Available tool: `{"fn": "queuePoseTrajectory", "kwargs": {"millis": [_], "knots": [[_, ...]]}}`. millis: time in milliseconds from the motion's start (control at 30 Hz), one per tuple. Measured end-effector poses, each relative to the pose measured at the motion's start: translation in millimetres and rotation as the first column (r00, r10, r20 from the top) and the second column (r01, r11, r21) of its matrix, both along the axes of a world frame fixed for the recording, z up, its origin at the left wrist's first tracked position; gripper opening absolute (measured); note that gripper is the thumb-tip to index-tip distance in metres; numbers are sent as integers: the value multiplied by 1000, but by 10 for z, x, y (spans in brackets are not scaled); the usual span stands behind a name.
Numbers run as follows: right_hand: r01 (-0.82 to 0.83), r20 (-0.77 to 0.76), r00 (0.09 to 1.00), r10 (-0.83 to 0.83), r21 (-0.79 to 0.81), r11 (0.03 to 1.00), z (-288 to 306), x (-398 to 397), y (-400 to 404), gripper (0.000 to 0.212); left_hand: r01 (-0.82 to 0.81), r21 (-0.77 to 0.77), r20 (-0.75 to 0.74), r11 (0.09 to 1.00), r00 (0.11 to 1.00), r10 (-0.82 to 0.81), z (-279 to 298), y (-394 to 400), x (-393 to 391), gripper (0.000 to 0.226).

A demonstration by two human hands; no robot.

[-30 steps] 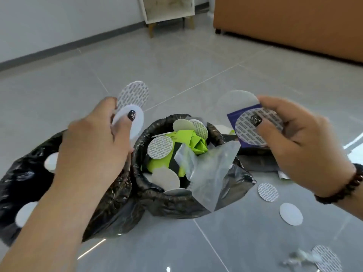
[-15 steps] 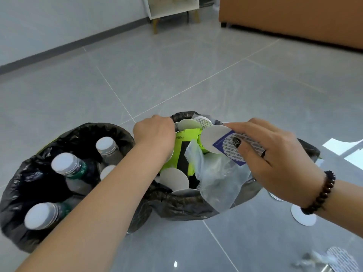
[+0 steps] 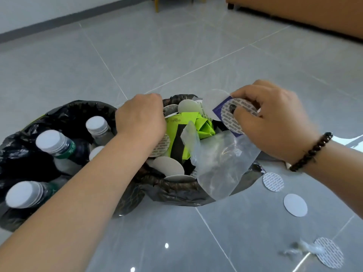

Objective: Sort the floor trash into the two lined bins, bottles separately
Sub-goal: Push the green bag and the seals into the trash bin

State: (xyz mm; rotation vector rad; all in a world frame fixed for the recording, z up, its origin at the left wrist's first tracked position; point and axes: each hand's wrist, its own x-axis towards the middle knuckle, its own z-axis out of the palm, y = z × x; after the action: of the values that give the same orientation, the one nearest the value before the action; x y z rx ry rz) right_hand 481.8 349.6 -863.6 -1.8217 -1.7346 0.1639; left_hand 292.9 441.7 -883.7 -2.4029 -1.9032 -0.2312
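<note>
Print on the green carton (image 3: 188, 124) is unreadable. The left hand (image 3: 141, 116) reaches knuckles-up into the trash bin (image 3: 176, 189), its grip hidden; the right hand (image 3: 273, 118) pinches printed discs (image 3: 235, 118).

You have two lined bins side by side and touching: the left bin (image 3: 59, 112) holds upright capped bottles (image 3: 57, 144), the right bin (image 3: 176, 189) holds seal discs (image 3: 169, 165), a folded carton (image 3: 188, 130) and a plastic bag (image 3: 222, 169) draped over its near-right rim. On the floor (image 3: 176, 55) to the right of that bin lie three more loose discs (image 3: 295, 205), the nearest beside a crumpled scrap (image 3: 302, 249).
</note>
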Motion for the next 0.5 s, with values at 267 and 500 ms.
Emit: {"fn": "queuePoseTrajectory", "kwargs": {"millis": [267, 500], "knots": [[-77, 40, 996, 83, -143, 987, -77, -192, 102, 39, 151, 142, 635, 978, 744, -207, 66, -586, -258, 9], [-63, -272, 962, 21, -148, 987, 383, -83, 138, 12, 378, 186, 562, 907, 716, -414, -102, -769, -306, 19]]}}
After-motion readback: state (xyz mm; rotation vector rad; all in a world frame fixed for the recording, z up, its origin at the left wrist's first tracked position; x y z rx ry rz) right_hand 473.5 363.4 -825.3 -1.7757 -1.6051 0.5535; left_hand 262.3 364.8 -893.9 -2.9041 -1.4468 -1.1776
